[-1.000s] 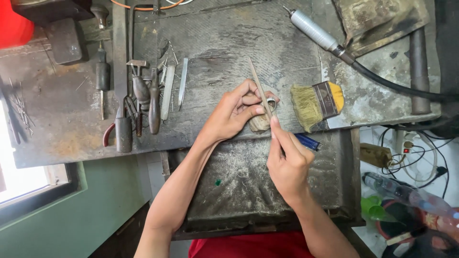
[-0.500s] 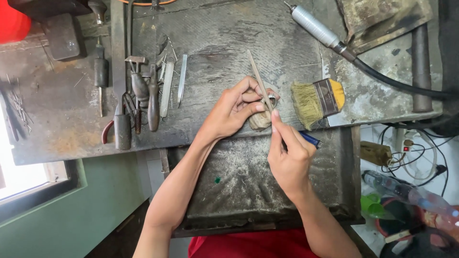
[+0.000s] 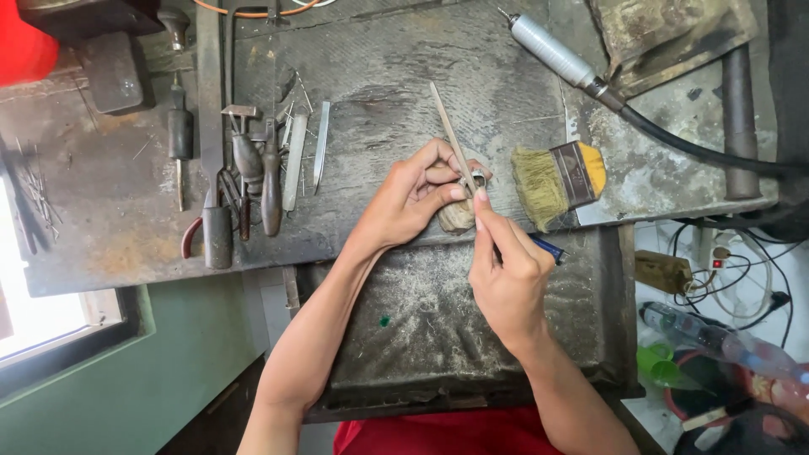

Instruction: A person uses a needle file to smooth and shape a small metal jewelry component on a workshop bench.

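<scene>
Barely anything had shifted: left hand (image 3: 413, 198) pinched a small silver ring (image 3: 477, 179) on the worn wooden peg (image 3: 457, 216); right hand (image 3: 508, 270) gripped a thin file (image 3: 452, 137) across it. A slip could nick fingertips.

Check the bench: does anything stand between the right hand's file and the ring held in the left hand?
Nothing visible does. The left hand pinches the ring on the bench peg, and the file in the right hand lies directly against it. The brush lies aside.
</scene>
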